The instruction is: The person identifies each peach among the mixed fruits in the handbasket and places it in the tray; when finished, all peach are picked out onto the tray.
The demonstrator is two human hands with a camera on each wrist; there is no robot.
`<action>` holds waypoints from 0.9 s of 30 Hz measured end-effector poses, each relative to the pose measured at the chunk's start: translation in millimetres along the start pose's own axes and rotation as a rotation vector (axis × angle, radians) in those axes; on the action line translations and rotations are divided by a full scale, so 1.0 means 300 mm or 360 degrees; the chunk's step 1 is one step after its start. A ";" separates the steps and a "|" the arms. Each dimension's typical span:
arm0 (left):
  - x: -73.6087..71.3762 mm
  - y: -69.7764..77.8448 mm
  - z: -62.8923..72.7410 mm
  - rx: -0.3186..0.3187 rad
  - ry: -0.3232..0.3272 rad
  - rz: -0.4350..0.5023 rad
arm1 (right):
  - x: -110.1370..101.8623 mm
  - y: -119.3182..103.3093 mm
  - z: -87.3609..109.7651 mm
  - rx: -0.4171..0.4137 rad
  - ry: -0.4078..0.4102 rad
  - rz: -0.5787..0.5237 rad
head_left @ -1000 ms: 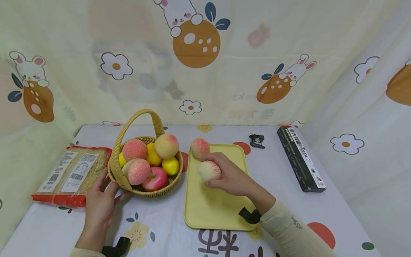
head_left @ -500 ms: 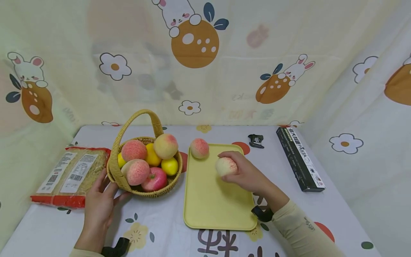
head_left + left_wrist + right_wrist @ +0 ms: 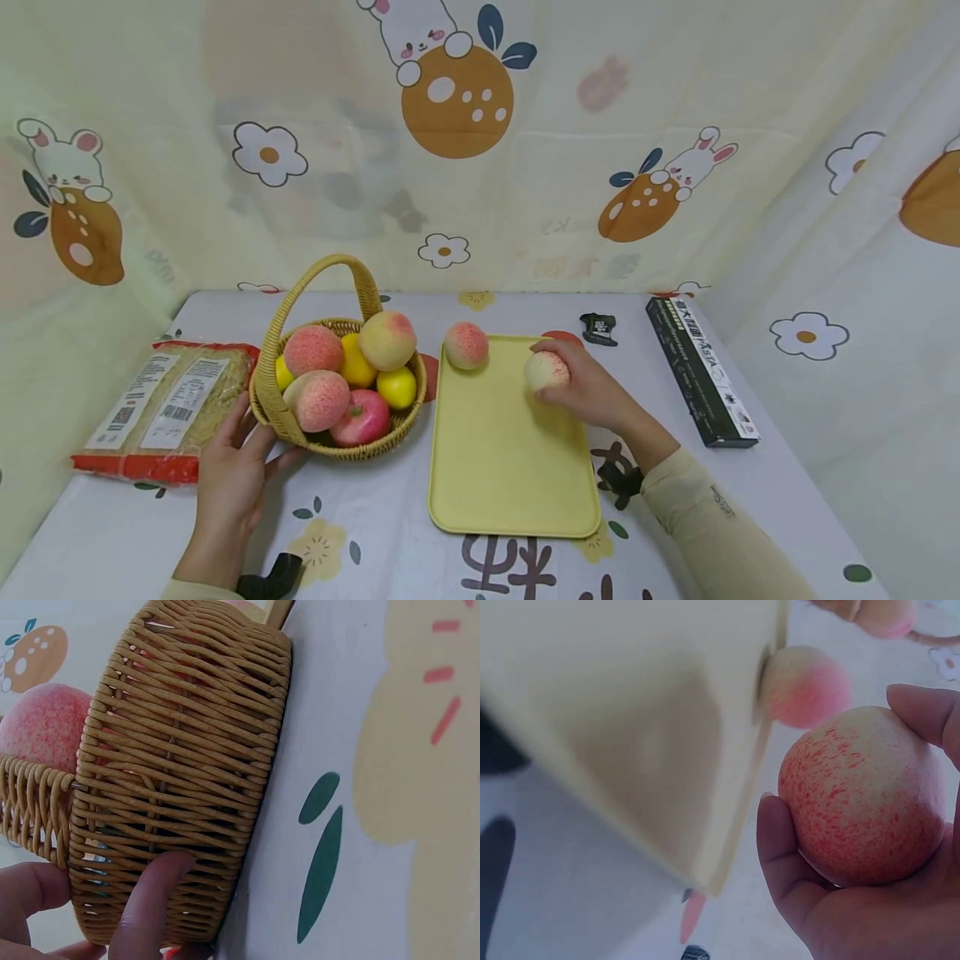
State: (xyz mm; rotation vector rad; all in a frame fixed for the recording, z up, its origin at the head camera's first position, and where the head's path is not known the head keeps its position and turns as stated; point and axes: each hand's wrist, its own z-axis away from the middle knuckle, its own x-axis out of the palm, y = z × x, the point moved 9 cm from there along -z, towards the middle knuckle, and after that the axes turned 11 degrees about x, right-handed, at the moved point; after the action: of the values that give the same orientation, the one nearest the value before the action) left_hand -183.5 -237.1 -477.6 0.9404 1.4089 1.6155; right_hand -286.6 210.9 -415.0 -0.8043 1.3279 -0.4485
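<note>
Cream peach, red speckles; plain yellow tray; tan basket.

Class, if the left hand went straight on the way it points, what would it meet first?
Most likely the wicker basket: its side stands right by the left hand, though exact depth is hard to judge.

Datum: yellow rectangular tray, 12 o'clock away from you. Round pink peach at its 11 o'clock corner; round red-speckled cream peach in your right hand, over 1 o'clock. Tan wicker basket, fruit inside, at 9:30; flat red-edged plastic bag beyond, 9 o'clock. Long black box, 2:30.
</note>
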 end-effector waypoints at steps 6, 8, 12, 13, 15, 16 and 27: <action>-0.003 -0.005 -0.002 -0.0010 0.0007 0.0002 | -0.001 0.039 -0.073 -0.0036 0.0027 0.0062; -0.003 -0.002 0.000 -0.0010 0.0015 0.0002 | 0.000 0.049 -0.092 -0.0016 0.0019 0.0086; -0.002 0.005 0.003 0.0005 0.0019 -0.0007 | 0.000 0.041 -0.126 -0.0064 0.0024 0.0157; -0.001 0.006 0.003 0.0011 0.0017 -0.0007 | 0.001 0.037 -0.133 -0.0075 0.0024 0.0175; 0.000 0.008 0.003 0.0019 0.0011 -0.0005 | 0.004 0.034 -0.147 -0.0076 0.0027 0.0231; 0.000 0.008 0.002 0.0020 0.0011 -0.0004 | 0.007 0.035 -0.154 -0.0058 0.0021 0.0251; 0.001 0.005 0.002 0.0004 0.0009 -0.0016 | 0.039 0.081 -0.213 0.0242 0.0001 0.0493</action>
State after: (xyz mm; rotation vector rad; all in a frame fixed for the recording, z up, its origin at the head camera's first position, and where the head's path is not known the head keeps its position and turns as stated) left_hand -183.0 -236.7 -475.9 0.9294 1.4173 1.6108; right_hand -349.4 202.3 -443.0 -0.4622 1.3732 -0.2991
